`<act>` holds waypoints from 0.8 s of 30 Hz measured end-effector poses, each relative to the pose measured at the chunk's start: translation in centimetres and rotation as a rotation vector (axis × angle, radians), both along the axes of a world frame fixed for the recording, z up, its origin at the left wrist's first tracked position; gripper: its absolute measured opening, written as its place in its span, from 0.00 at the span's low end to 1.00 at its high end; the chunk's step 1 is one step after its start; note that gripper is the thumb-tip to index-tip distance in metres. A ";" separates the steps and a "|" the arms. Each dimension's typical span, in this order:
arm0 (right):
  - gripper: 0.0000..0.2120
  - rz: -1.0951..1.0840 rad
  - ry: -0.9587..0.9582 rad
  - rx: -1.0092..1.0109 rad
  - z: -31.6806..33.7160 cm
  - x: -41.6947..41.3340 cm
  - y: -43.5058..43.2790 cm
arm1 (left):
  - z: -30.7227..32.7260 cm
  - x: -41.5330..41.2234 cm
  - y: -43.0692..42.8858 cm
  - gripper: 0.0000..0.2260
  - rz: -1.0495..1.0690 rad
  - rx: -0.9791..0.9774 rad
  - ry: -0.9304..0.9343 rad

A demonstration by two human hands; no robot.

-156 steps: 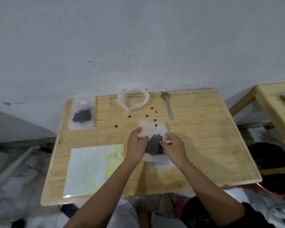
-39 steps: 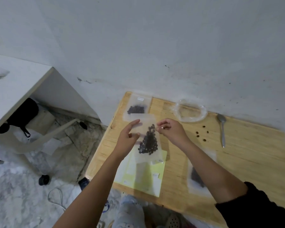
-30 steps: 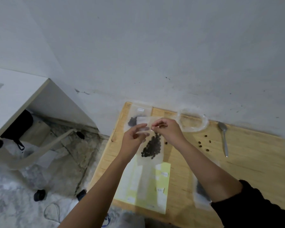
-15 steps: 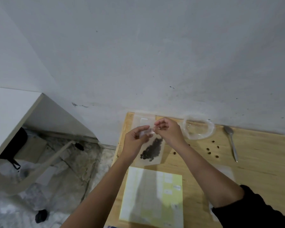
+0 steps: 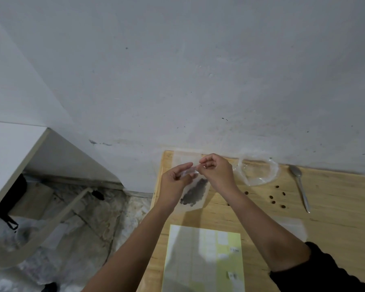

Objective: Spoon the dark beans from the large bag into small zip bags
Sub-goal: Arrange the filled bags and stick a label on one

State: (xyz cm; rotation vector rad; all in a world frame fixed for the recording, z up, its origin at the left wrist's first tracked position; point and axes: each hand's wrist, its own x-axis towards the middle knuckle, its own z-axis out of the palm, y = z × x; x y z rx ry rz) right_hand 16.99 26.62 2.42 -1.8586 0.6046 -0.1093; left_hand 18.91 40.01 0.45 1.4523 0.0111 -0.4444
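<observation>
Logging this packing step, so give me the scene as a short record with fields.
left hand: pinches top edge of zip bag
right hand: pinches the same edge
zip bag: holds dark beans, hangs below the hands
large bag: on the table, looks nearly empty
spoon: lies on table, untouched
loose beans: scattered on table beside the spoon
sheet: yellow-green, at table's near edge

Motion blur over small zip bag (image 5: pixel 196 191) — beans (image 5: pixel 193 196) inside smeared into dark patch; top edge hidden behind fingers (image 5: pixel 207 162). Bottom edge cuts yellow-green sheet (image 5: pixel 204 260) — label print unreadable.
</observation>
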 end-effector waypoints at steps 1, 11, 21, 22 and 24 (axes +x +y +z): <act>0.06 -0.007 -0.001 0.000 0.0 0.1 0.1 | 0.0 0.1 0.0 0.14 0.000 0.001 -0.002; 0.08 -0.057 -0.003 -0.043 -0.3 0.5 0.7 | -0.5 0.4 0.1 0.14 0.041 0.057 -0.041; 0.09 -0.085 0.034 -0.017 -0.4 0.8 0.5 | -0.4 0.3 -0.4 0.13 0.069 0.052 -0.058; 0.09 -0.088 0.039 -0.015 -0.4 0.8 0.5 | -0.4 0.3 -0.4 0.13 0.073 0.049 -0.055; 0.09 -0.093 0.048 -0.015 -0.5 0.8 0.4 | -0.5 0.2 -0.6 0.13 0.077 0.051 -0.053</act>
